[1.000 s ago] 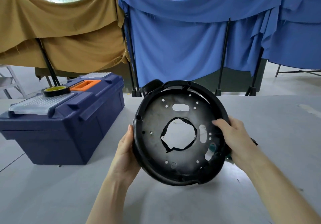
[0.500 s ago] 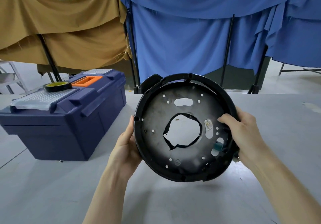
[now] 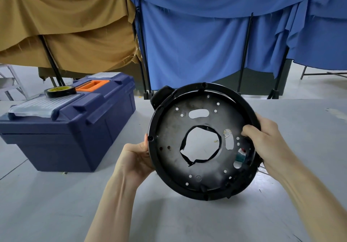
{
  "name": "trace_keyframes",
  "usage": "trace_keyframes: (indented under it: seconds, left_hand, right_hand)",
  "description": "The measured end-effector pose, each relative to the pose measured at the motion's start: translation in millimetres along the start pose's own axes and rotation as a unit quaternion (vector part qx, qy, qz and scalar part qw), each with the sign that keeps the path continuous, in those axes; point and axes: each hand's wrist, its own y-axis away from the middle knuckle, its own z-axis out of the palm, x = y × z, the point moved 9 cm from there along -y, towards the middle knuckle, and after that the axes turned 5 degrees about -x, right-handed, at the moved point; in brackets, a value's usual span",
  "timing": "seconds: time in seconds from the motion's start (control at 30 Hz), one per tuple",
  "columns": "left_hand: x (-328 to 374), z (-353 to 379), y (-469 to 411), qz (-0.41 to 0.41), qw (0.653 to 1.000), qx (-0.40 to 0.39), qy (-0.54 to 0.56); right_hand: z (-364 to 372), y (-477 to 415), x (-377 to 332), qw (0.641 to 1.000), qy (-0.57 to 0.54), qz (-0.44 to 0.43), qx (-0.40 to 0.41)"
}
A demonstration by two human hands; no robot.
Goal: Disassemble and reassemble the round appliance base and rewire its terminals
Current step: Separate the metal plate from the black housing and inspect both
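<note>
A round black appliance base (image 3: pixel 204 178), a plastic ring around a dark grey perforated metal plate with a ragged central hole, is held tilted on edge in the air above the pale grey counter (image 3: pixel 56 194), its open face turned toward the camera. The left hand (image 3: pixel 135 157) takes the base's left rim, thumb along the edge and fingers hidden behind it. The right hand (image 3: pixel 262 138) closes its grip over the right rim, fingers curled onto the inner plate. To the left on the counter stands a dark blue plastic toolbox (image 3: pixel 75 129) with an orange handle (image 3: pixel 93 85), and a black roll of tape (image 3: pixel 60 91) lies flat on its lid. Blue cloth (image 3: pixel 197 50) and tan cloth (image 3: pixel 75 26) hang behind.
</note>
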Motion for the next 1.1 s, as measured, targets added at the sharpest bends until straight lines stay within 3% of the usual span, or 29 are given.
trace_keyframes:
  seconds: [0.2, 0.43, 0.6, 0.83, 1.1]
  left_hand:
    - [6.9, -1.0, -1.1, 0.003, 1.000, 0.016, -0.021]
    - [6.3, -4.6, -5.4, 0.014, 0.998, 0.050, -0.039]
    - [4.7, -4.7, -1.5, -0.013, 0.999, 0.029, -0.014]
    - [14.0, -0.3, -2.4, -0.002, 1.000, 0.024, 0.013]
    - [17.6, 15.0, -0.1, -0.023, 0.998, 0.022, -0.051]
  right_hand:
    - [-3.7, -1.4, 3.9, 1.000, 0.002, 0.011, 0.013]
    - [-14.7, 1.1, 2.9, 0.996, 0.037, -0.009, 0.084]
    - [-14.9, -0.3, 7.1, 0.992, 0.055, -0.008, 0.114]
    - [-14.3, -1.6, 14.0, 0.993, 0.036, 0.012, 0.110]
    - [-14.1, -5.4, 12.4, 0.996, 0.027, 0.012, 0.088]
